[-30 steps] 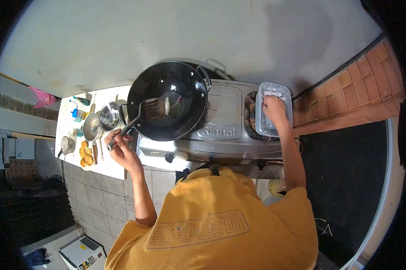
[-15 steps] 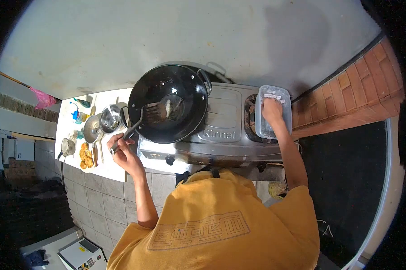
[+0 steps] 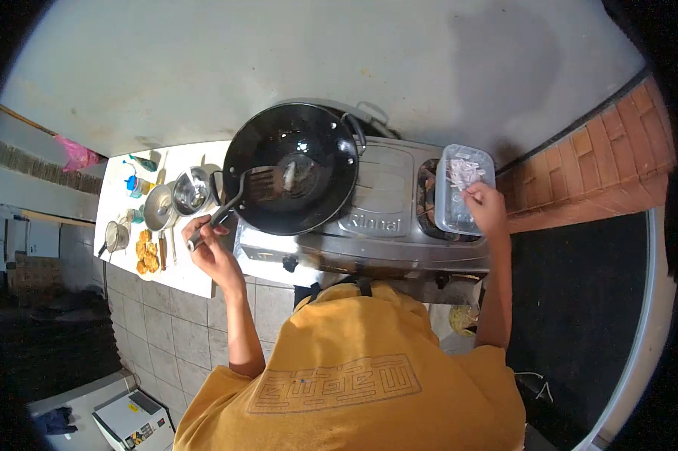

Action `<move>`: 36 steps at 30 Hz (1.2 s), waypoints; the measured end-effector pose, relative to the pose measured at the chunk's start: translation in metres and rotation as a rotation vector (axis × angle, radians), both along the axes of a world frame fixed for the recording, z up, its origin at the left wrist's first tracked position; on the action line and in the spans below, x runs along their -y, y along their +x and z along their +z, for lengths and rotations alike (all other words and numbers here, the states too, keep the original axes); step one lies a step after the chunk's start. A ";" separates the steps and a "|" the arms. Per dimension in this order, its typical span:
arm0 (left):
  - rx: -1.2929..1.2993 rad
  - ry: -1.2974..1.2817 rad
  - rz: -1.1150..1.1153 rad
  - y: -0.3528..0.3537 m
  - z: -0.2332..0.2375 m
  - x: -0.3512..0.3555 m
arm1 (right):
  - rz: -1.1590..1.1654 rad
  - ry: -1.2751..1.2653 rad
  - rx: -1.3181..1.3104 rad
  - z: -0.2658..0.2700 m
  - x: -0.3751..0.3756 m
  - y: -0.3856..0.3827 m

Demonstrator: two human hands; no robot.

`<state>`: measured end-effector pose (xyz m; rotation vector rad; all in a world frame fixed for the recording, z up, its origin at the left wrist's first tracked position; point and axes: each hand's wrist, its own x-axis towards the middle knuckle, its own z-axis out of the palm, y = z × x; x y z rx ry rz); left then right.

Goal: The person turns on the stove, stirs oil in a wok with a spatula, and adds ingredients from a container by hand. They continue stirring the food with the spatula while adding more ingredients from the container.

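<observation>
My left hand (image 3: 212, 252) is wrapped round the handle of a slotted spatula (image 3: 261, 185), whose blade rests inside a black wok (image 3: 286, 135). Beside the blade, a small pale piece of food (image 3: 289, 176) lies in a shallow pool of liquid at the wok's bottom. My right hand (image 3: 487, 207) is over the near right part of a clear plastic container (image 3: 451, 214), with fingertips pinched together. Whatever they may hold is too small to make out. Pale strips (image 3: 466, 172) are heaped at the container's far end.
The container stands over the right burner of a Rinnai gas stove (image 3: 376, 188). To the left, a white table (image 3: 188, 274) bears a steel bowl (image 3: 192, 192), a pan (image 3: 158, 208), a strainer (image 3: 116, 236) and golden fried pieces (image 3: 146, 252). A brick ledge (image 3: 579, 169) borders the right.
My right hand has drawn back from the pale strips toward the container's near right side, uncovering them. My left hand keeps its grip on the spatula. The whole view has shifted slightly.
</observation>
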<state>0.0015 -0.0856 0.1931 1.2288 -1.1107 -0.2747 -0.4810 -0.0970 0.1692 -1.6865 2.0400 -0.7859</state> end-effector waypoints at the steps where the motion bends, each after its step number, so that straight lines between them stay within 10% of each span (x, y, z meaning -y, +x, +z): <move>1: 0.002 0.000 0.003 0.002 -0.001 0.002 | -0.006 -0.041 0.051 0.006 -0.005 0.005; 11: 0.005 -0.032 -0.079 0.017 0.014 0.018 | 0.151 0.024 0.223 0.056 0.002 0.150; 36: 0.015 -0.011 -0.160 0.089 0.032 0.039 | 1.180 -0.242 -0.676 -0.030 0.203 0.321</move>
